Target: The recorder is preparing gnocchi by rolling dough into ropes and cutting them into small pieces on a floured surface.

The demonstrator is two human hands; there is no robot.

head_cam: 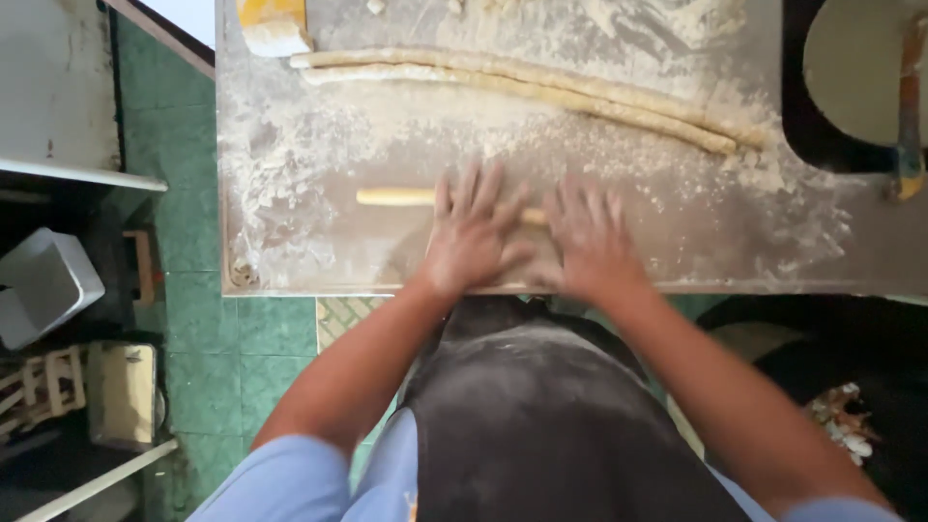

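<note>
- Near table [290, 261] edge, centre: your left hand [471, 237] and right hand [592, 242] lie flat, fingers spread, gripping nothing, palms pressing one short dough rope [396, 197].
- Rope's left end sticks out left of your left hand; a bit shows between the hands; the rest is hidden.
- Step, as judged: rolling the rope thinner and longer. Next likely calls for even pressure, hands working outward.
- Count: two long finished ropes [522, 85] at far side, touching; one rope under hands; one dough block [274, 27] far left.
- Flour covers the top.
</note>
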